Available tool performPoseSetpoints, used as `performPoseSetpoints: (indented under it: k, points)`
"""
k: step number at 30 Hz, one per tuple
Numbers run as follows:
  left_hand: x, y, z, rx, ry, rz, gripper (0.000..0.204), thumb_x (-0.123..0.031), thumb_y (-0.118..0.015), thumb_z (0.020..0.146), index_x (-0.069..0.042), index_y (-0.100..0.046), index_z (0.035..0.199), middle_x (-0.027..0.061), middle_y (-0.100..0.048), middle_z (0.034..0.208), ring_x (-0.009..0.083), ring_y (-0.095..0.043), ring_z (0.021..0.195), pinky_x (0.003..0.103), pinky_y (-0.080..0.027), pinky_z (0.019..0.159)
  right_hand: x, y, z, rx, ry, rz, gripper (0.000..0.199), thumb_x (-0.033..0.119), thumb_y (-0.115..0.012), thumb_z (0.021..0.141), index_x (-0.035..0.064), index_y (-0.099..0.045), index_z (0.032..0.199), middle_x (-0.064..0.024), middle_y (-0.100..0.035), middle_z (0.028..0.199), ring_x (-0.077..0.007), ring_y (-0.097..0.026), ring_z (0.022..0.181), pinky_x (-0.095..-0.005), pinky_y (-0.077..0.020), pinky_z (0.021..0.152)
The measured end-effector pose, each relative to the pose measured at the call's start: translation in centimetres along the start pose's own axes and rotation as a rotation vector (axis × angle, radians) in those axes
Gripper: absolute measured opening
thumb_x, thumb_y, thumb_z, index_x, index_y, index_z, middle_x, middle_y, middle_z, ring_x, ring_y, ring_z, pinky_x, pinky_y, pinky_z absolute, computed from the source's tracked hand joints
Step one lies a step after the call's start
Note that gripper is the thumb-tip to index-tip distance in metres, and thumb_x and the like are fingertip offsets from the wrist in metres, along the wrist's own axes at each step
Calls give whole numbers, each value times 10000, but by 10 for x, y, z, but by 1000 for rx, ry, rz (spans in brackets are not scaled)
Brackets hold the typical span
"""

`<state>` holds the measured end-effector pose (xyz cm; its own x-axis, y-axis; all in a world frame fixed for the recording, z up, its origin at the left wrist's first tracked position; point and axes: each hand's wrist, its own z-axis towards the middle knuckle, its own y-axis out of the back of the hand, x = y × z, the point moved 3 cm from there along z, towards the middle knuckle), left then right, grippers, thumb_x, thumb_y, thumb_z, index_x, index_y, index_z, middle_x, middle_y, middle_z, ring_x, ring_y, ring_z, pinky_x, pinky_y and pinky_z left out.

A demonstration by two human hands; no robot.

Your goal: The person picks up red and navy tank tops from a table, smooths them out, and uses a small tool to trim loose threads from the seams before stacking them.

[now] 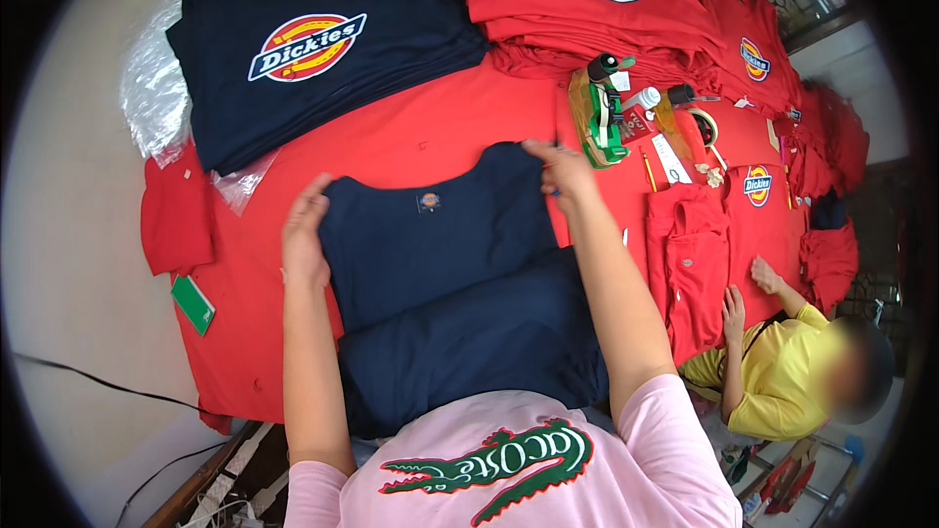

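A navy blue shirt (440,235) lies in front of me with its neckline away from me. A small label shows inside the neck, and its lower part is folded up in a thick layer against my body. At the shirt's left shoulder edge, my left hand (307,230) rests with its fingers stretched out and pointing away from me. My right hand (567,174) is at the opposite shoulder corner, its bent fingers closed over the fabric there. The undersides of both hands are hidden.
Behind lie a stack of navy shirts (342,103) and a stack of red shirts (597,24). A green tape dispenser (608,142) stands right of centre. A green card (193,304) lies left on the red-covered table (259,352). A co-worker in yellow (773,372) handles red garments at right.
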<state>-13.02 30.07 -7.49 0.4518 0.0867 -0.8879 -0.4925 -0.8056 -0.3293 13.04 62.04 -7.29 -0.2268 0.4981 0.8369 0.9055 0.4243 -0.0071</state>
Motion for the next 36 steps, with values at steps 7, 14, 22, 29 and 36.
performPoseSetpoints:
  k: [7,14,22,29,36]
  points:
    - [-52,22,-34,-30,-179,-123,387,-183,-597,1117,-27,-619,1471,120,-716,1288,166,-718,1143,291,-605,982,32,78,-65,-41,156,270,264,220,-873,934,105,-685,1079,63,-565,818,-44,-367,510,-252,-302,493]
    - [-86,3,-112,76,-196,-154,373,-159,-580,1121,-17,-622,1463,115,-699,1329,165,-715,1146,295,-595,1001,25,116,-159,-28,229,284,259,232,-831,977,72,-679,1114,56,-597,867,-38,-398,531,-246,-329,514]
    - [-80,11,-182,198,-206,-207,335,-128,-588,1108,2,-649,1410,73,-709,1271,141,-692,1115,264,-538,977,-18,150,-213,-9,261,332,262,207,-834,956,44,-700,1112,56,-518,718,-55,-420,526,-254,-332,506]
    - [11,52,-317,416,81,452,212,-208,-747,1006,-25,-838,1065,76,-808,1130,164,-709,1064,357,-500,1031,-112,198,-256,-98,570,-409,229,112,-783,906,7,-710,1096,-29,-638,824,-114,-589,721,-260,-456,678]
    - [121,75,-369,225,-291,1028,145,-84,-753,910,-115,-861,1001,124,-776,1013,321,-690,1039,436,-493,1022,-202,207,-251,2,263,-225,172,53,-747,961,-16,-725,1116,19,-677,951,-86,-583,897,-250,-466,831]
